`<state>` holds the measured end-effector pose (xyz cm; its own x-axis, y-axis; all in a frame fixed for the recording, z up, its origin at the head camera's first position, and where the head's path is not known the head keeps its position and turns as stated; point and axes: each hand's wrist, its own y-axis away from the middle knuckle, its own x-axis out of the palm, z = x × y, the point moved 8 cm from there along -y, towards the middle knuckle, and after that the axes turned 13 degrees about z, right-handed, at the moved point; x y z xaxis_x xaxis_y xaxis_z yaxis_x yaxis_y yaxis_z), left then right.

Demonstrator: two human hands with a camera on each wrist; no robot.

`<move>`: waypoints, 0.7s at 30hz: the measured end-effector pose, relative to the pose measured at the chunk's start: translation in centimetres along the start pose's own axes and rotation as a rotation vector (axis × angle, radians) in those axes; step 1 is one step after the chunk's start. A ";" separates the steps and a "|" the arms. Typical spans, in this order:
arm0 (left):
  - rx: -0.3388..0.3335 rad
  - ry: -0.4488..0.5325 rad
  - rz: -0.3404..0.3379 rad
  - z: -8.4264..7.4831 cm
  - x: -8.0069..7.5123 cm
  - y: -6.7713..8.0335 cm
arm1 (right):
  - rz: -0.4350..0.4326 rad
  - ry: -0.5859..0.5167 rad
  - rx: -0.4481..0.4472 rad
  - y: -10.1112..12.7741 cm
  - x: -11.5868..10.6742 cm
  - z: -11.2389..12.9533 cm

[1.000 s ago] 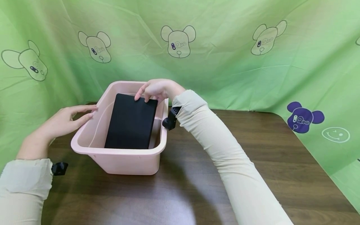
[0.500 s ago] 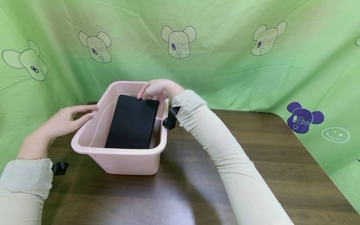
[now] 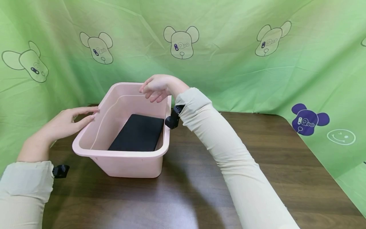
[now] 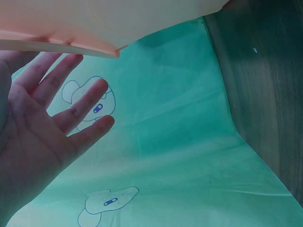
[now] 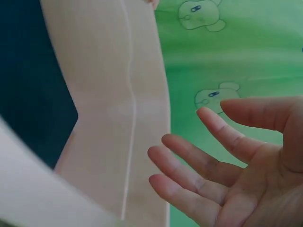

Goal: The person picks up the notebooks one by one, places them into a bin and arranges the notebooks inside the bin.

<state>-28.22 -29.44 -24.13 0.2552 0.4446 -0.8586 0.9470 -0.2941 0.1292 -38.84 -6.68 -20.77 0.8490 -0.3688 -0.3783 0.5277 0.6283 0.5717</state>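
A flat black rectangular object (image 3: 140,133), like a notebook or folder, lies low inside a pink plastic bin (image 3: 128,166); its near edge is hidden behind the front rim. Over the bin's far right corner hovers my right hand (image 3: 160,87), fingers loosely spread and apart from the black object. In the right wrist view that hand (image 5: 227,165) holds nothing. My left hand (image 3: 64,124) touches the bin's left rim with its fingertips. The left wrist view shows that hand (image 4: 47,109) with its fingers extended beneath the rim (image 4: 71,48).
The bin stands on a dark wooden table (image 3: 228,178), whose surface stretches to the right and front. A green curtain (image 3: 228,79) printed with bear heads hangs behind and at both sides. Black wrist cameras (image 3: 172,118) sit at both cuffs.
My right hand has let go of the black object's top edge and lifted slightly. The object has dropped lower into the bin. My left hand stays at the rim.
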 end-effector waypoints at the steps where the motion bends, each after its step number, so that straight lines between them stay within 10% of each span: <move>1: -0.003 0.001 0.002 0.0 0.0 0.0 | -0.004 -0.008 -0.005 0.2 -0.1 0.2; 21: 0.022 -0.018 -0.001 0.0 0.0 -0.4 | -0.165 -0.067 -0.180 6.8 -3.4 -1.2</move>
<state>-28.56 -29.33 -24.24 0.2509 0.4295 -0.8675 0.9427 -0.3121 0.1180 -38.21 -0.33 -16.51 0.7546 -0.5173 -0.4037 0.6513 0.6654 0.3647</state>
